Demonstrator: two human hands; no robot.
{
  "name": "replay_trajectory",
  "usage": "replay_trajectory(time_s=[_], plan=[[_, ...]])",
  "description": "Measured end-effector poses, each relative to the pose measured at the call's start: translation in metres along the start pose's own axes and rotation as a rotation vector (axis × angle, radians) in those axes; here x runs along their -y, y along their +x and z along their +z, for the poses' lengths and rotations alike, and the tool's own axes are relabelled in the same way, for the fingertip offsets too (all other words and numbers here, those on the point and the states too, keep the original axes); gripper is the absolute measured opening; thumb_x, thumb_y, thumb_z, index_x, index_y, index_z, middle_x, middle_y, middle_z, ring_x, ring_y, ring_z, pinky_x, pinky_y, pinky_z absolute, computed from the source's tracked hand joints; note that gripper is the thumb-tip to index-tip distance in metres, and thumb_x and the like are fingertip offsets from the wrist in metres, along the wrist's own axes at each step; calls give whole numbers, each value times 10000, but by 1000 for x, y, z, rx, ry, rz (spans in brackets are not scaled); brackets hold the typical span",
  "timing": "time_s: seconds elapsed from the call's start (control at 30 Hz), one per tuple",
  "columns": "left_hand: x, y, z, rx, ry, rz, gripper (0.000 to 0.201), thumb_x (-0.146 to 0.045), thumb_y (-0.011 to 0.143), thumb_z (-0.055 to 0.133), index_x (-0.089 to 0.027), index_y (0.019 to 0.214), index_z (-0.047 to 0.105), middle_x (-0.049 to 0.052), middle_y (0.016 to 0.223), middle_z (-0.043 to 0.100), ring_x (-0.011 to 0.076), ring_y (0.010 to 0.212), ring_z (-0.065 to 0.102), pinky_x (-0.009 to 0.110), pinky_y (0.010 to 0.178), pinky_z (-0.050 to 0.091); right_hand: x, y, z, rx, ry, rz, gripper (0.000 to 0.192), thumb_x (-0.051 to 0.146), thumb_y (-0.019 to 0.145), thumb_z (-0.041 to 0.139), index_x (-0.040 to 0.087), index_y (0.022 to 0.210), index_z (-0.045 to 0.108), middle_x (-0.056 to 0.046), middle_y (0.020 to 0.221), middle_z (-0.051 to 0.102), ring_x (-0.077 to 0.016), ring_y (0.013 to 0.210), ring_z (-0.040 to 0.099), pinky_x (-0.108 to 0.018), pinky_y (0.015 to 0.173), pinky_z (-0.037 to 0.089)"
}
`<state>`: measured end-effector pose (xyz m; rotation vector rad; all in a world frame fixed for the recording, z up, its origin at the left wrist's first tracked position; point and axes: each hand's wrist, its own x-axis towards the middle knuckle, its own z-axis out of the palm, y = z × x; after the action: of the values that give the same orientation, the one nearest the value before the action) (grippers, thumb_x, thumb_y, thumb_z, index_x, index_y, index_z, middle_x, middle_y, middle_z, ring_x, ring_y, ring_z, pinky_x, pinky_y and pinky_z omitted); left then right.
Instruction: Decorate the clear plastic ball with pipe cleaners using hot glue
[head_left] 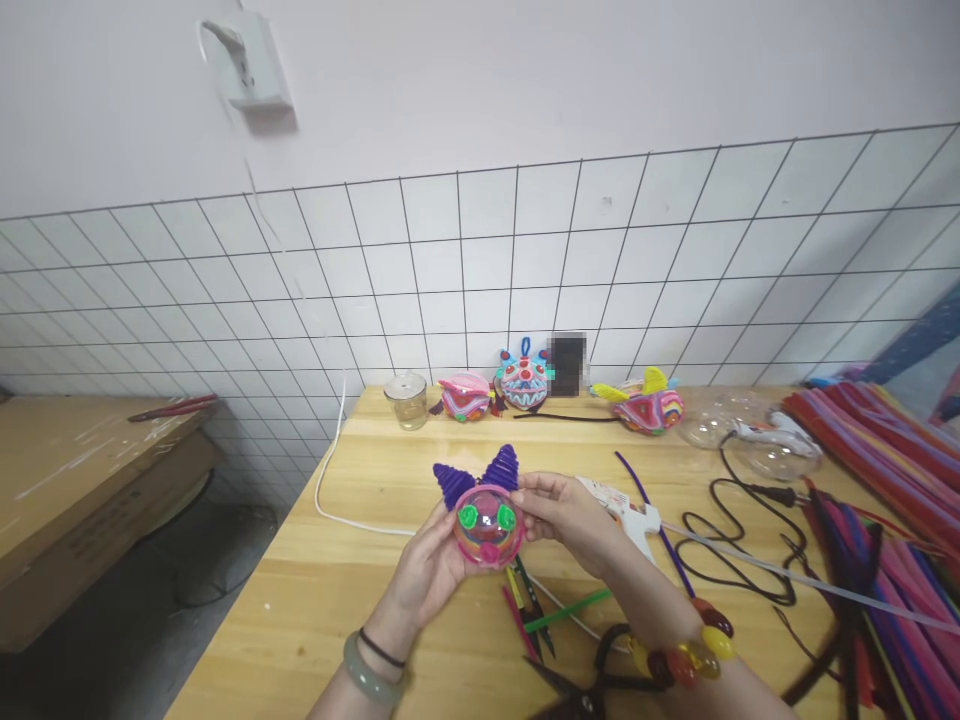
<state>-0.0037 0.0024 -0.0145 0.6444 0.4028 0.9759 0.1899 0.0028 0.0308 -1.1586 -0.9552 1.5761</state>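
Note:
My left hand (pixel 435 570) is closed around the lower left side of a clear plastic ball (pixel 488 541) with a pink rim and green coiled eyes. Two pointed purple ears (pixel 500 472), wound from fuzzy pipe cleaner, stand on its top. The fingers of my right hand (pixel 559 515) pinch the ball's right edge, close under the right ear. Partly behind my right forearm lies a white glue gun (pixel 641 518). Below the ball are several coloured sticks or pencils, a green strip (pixel 570 611) and black-handled scissors (pixel 574 697), partly hidden by the arm.
Along the tiled wall stand a glass cup (pixel 406 403), a blue-and-pink animal-face ornament (pixel 524 382) and two bird- or fish-like ornaments. At right lie clear plastic balls (pixel 705 428), a second glue gun (pixel 780 436), tangled black cord (pixel 712 545) and bundles of pipe cleaners (pixel 885 450).

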Motion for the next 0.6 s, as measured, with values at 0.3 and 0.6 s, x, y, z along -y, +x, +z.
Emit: replay_trajectory(time_s=[0.3, 0.6], plan=[[-5, 0, 1, -24, -7, 5, 322, -240, 908, 497, -193, 1223, 544, 116, 1081, 705, 258, 914, 688, 422, 759, 550, 8, -4, -3, 33, -108, -8, 446, 433, 536, 855, 158, 860, 717, 18, 624, 659, -92, 508, 555, -251, 551, 484], [-5, -2, 3, -5, 11, 17, 287, -192, 900, 497, -178, 1171, 592, 143, 1159, 672, 317, 996, 661, 513, 800, 527, 5, -3, -2, 12, -143, -30, 411, 441, 566, 829, 163, 847, 718, 20, 593, 633, -103, 502, 543, -263, 549, 472]])
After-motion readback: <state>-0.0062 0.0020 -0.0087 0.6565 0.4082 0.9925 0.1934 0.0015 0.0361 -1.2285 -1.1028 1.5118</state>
